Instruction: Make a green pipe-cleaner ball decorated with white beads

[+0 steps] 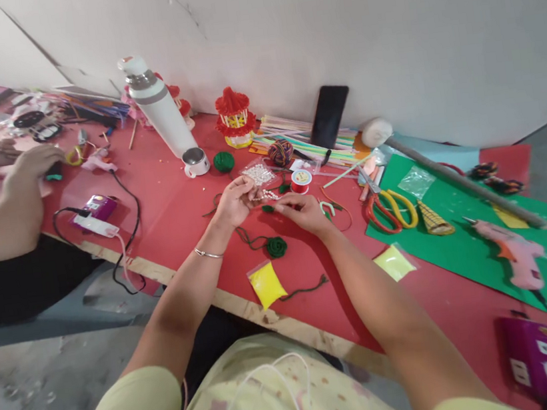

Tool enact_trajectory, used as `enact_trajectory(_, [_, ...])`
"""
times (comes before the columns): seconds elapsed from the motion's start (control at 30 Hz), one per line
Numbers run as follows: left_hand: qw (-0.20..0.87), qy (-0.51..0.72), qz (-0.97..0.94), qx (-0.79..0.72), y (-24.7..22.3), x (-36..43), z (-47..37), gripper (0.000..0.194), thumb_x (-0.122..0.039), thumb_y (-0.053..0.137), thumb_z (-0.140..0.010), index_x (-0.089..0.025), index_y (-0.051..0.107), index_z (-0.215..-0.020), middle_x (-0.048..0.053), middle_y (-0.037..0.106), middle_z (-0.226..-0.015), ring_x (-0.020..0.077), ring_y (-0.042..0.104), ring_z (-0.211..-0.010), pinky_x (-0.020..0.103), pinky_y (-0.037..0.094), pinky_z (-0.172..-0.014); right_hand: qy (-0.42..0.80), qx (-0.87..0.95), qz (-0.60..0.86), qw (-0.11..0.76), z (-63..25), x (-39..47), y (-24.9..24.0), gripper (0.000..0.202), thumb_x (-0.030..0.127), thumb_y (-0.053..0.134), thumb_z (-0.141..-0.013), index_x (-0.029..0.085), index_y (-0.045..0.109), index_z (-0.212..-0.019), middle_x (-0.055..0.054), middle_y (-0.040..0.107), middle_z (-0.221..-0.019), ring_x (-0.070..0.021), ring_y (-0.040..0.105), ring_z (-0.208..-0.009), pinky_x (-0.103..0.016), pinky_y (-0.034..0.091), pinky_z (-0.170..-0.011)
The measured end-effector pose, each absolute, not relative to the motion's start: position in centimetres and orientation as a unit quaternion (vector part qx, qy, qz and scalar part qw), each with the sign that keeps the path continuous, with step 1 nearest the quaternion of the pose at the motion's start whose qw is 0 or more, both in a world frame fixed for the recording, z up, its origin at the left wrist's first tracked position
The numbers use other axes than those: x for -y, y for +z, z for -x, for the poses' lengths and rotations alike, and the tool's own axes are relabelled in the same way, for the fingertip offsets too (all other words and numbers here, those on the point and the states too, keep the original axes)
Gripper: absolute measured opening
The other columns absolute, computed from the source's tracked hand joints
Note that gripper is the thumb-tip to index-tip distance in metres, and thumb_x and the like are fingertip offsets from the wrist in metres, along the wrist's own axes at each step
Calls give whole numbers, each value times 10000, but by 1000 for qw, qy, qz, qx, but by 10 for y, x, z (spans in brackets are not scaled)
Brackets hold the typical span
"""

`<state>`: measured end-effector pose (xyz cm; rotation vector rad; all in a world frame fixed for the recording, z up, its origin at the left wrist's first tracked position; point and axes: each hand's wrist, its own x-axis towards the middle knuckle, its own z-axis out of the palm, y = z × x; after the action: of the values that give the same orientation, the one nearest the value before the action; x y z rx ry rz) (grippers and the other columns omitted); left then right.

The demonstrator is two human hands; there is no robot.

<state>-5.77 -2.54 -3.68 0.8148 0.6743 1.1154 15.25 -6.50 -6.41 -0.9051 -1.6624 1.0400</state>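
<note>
Between my two hands runs a short string of small white beads [268,195]. My left hand [236,200] pinches its left end with the fingertips. At the right end, the fingers of my right hand [304,211] are pressed together on the strand. Just behind the hands lie a clear bag of white beads [258,173] and a spool of red thread [301,181]. A dark green yarn coil [276,247] rests in front of them on the red table [185,223]. Nearer the table edge is a yellow packet [266,284].
Scissors [389,206], a gold cone [435,218] and a pink glue gun [511,251] lie on the right. A white bottle [160,105], a red-and-yellow lantern [235,117] and a phone [330,117] stand at the back. A co-worker's hands [38,160] are at the left.
</note>
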Motion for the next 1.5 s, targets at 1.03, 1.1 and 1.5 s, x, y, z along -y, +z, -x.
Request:
enact_trajectory(1.03, [745, 471, -376, -285, -33, 33, 57, 281, -266, 808, -748, -177, 547, -697, -35, 434, -558, 141, 595, -637, 260, 589, -594, 379, 569, 485, 545, -152, 62, -68, 338, 523, 645, -921, 198, 736, -896, 25, 528, -638, -128, 452, -603, -272, 386, -588])
enact_trajectory(1.1, [743, 477, -367, -294, -32, 32, 58, 285, -261, 805, -757, -177, 539, -700, -38, 436, -562, 137, 594, -632, 254, 584, -585, 385, 570, 481, 543, -153, 62, -68, 336, 521, 653, -918, 198, 738, -894, 24, 537, -642, -127, 460, -604, -271, 391, -590])
enact_trajectory(1.5, [782, 366, -452, -225, -46, 42, 43, 219, -298, 813, -779, -155, 647, -776, -12, 491, -580, 163, 613, -645, 304, 582, -624, 397, 609, 444, 524, -150, 61, -65, 306, 496, 691, -891, 202, 774, -879, -30, 758, -837, -197, 665, -790, -326, 513, -784])
